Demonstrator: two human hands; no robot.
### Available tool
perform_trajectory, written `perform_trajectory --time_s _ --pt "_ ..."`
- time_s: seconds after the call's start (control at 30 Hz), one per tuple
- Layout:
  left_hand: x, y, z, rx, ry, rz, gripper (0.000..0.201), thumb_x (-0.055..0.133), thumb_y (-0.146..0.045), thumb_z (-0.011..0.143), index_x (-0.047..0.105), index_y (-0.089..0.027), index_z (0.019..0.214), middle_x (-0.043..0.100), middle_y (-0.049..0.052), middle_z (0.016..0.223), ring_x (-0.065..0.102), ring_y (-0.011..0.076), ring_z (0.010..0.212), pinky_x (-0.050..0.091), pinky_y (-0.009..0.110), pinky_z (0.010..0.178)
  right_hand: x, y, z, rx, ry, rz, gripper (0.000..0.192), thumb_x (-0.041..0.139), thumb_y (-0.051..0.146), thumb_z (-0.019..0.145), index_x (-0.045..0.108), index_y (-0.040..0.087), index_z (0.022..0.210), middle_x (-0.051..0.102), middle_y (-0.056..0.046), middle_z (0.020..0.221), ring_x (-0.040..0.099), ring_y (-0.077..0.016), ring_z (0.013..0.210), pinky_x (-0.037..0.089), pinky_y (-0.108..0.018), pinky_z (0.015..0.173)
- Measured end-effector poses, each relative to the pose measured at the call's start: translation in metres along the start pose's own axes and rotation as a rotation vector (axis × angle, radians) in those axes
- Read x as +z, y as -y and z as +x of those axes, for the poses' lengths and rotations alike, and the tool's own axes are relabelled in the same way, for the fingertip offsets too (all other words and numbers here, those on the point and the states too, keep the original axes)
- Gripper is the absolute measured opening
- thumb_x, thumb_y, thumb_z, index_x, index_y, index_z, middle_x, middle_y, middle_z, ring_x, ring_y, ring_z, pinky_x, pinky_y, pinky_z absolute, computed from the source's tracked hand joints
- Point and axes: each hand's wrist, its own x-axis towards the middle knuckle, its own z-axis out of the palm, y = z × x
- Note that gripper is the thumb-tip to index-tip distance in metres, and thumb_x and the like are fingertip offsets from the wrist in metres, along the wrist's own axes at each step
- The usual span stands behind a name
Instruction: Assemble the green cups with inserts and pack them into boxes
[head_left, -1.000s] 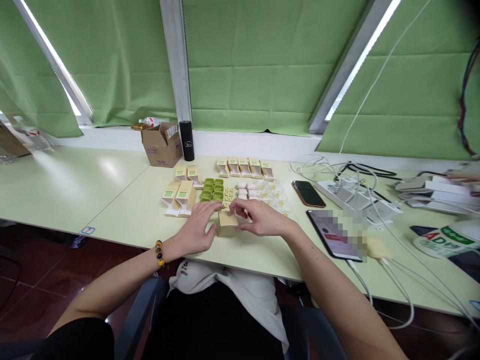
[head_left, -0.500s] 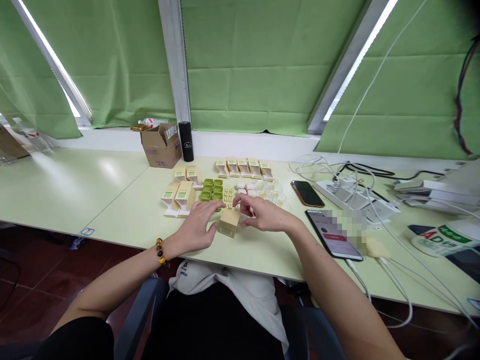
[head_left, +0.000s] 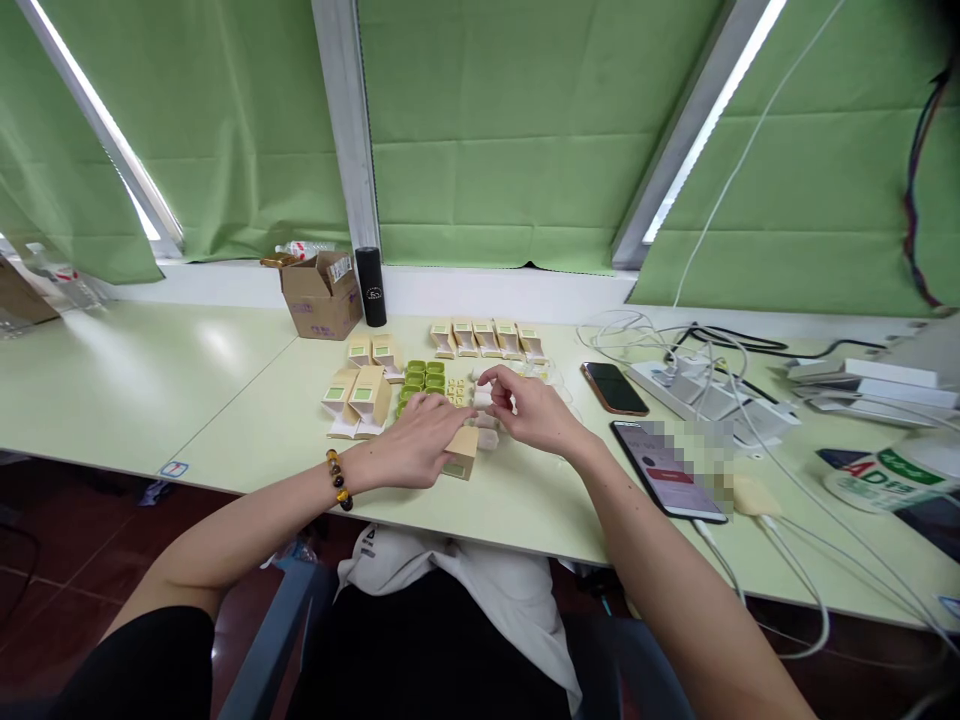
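A small cream cardboard box (head_left: 463, 458) with a green label stands near the table's front edge. My left hand (head_left: 420, 445) reaches over its left side, fingers stretched out and partly covering it; whether they press on it is hard to tell. My right hand (head_left: 538, 412) is just right of the box with its fingers curled in a pinch; what is between them, if anything, cannot be made out. Near its fingertips lie small pale pink pieces (head_left: 487, 438). Green cups (head_left: 425, 372) and tiny yellow pieces (head_left: 455, 388) sit beyond my left hand.
More cream boxes stand at the left (head_left: 370, 393) and in a back row (head_left: 486, 336). Clear plastic pieces (head_left: 556, 378) lie behind my right hand. Rightward are two phones (head_left: 615, 387), a power strip (head_left: 705, 385) and cables. A brown carton (head_left: 321, 300) and black cylinder (head_left: 370, 287) stand behind.
My left hand has moved right, over the box's left side. My right hand has shifted slightly right and up, off the box, and its fingers have curled closer together.
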Motion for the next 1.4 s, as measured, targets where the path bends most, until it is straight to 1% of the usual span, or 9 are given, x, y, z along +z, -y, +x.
perform_trajectory --time_s 0.1,0.2,0.43,0.6,0.73,0.87,1.03,1.23,1.4 --pt "-0.011 0.004 0.007 0.021 0.052 -0.001 0.049 0.064 -0.02 0.091 0.05 -0.022 0.139 0.068 0.013 0.123 0.061 0.0326 0.115 0.045 0.046 0.102 0.001 0.001 0.001 0.058 -0.018 -0.091 0.034 0.06 0.018 0.091 0.059 0.025 0.125 0.067 0.004 0.078 0.06 -0.0175 0.072 0.03 -0.028 0.064" --pt "-0.032 0.02 0.021 -0.018 0.003 -0.024 0.048 0.065 -0.025 0.092 0.051 -0.023 0.138 0.069 0.012 0.128 0.063 0.0331 0.118 0.047 0.046 0.103 0.001 0.001 0.003 0.106 -0.018 -0.163 0.038 0.06 0.019 0.093 0.059 0.026 0.13 0.073 0.002 0.084 0.063 -0.0183 0.075 0.027 -0.028 0.063" --pt "-0.081 0.115 0.087 -0.291 -0.219 0.094 0.057 0.067 -0.019 0.086 0.051 -0.018 0.141 0.066 0.015 0.137 0.059 0.0346 0.13 0.049 0.047 0.108 0.005 0.0 0.004 0.121 -0.004 -0.261 0.04 0.059 0.025 0.098 0.056 0.028 0.138 0.078 0.001 0.091 0.068 -0.0201 0.081 0.026 -0.029 0.063" --pt "-0.062 0.182 0.132 -0.43 -0.207 0.218 0.059 0.068 -0.011 0.078 0.055 -0.014 0.136 0.065 0.017 0.138 0.058 0.0347 0.129 0.047 0.043 0.11 0.011 0.001 0.003 0.109 0.028 -0.345 0.042 0.055 0.027 0.1 0.055 0.027 0.142 0.08 -0.002 0.098 0.069 -0.0218 0.085 0.025 -0.029 0.063" --pt "-0.03 0.209 0.146 -0.496 -0.153 0.218 0.061 0.067 -0.01 0.074 0.056 -0.014 0.134 0.068 0.017 0.131 0.06 0.0335 0.122 0.046 0.042 0.108 0.015 0.002 0.002 0.088 0.048 -0.407 0.043 0.052 0.028 0.101 0.055 0.026 0.144 0.08 -0.005 0.105 0.07 -0.0227 0.087 0.023 -0.03 0.063" --pt "-0.01 0.218 0.145 -0.518 -0.133 0.233 0.064 0.065 -0.009 0.072 0.056 -0.017 0.135 0.071 0.013 0.122 0.055 0.0331 0.127 0.036 0.048 0.119 0.015 0.004 0.001 0.075 0.059 -0.443 0.044 0.052 0.027 0.1 0.055 0.025 0.144 0.08 -0.006 0.104 0.07 -0.0237 0.088 0.023 -0.03 0.063" --pt "-0.016 0.209 0.139 -0.527 -0.181 0.301 0.057 0.066 -0.013 0.074 0.063 -0.02 0.13 0.058 0.016 0.143 0.039 0.0368 0.142 0.036 0.052 0.116 0.015 0.006 0.001 0.062 0.052 -0.429 0.042 0.051 0.029 0.102 0.057 0.026 0.143 0.081 -0.006 0.104 0.071 -0.0248 0.092 0.023 -0.03 0.063" --pt "-0.018 0.183 0.13 -0.411 0.119 0.421 0.03 0.066 -0.015 0.079 0.077 -0.014 0.107 0.057 0.02 0.136 0.058 0.0345 0.125 0.043 0.05 0.112 0.017 0.009 0.001 0.066 0.071 -0.445 0.042 0.05 0.03 0.103 0.056 0.025 0.144 0.081 -0.008 0.108 0.072 -0.0266 0.096 0.029 -0.03 0.064" --pt "0.002 0.187 0.134 -0.461 0.186 0.374 0.047 0.07 -0.018 0.078 0.07 -0.014 0.125 0.056 0.022 0.139 0.065 0.0337 0.117 0.054 0.046 0.101 0.018 0.011 0.001 0.07 0.103 -0.471 0.04 0.052 0.031 0.102 0.057 0.025 0.142 0.081 -0.009 0.11 0.073 -0.0274 0.094 0.032 -0.031 0.066"
